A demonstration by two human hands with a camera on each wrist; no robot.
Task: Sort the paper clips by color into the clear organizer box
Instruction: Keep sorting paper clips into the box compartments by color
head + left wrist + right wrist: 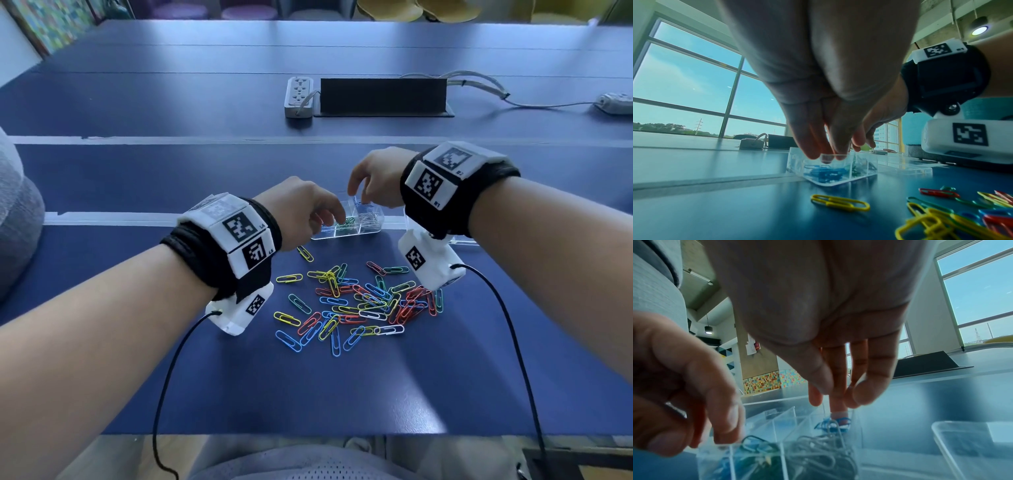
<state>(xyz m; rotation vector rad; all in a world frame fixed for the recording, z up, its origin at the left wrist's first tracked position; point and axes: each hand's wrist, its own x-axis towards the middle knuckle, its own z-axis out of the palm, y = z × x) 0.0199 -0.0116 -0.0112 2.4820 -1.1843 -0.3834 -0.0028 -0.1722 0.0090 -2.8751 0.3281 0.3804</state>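
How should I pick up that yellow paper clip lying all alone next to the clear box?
Take the lone yellow paper clip by its two long sides, coming straight down from above. It lies flat on the blue table, apart from the pile, so a fingertip pinch across its narrow width probably works best.

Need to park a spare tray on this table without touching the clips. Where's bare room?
Bare blue table lies left of the left hand, and between the organizer box and the power strip. The near edge below the loose clip pile is free. Crowded: the pile, and right of the box, where its lid lies.
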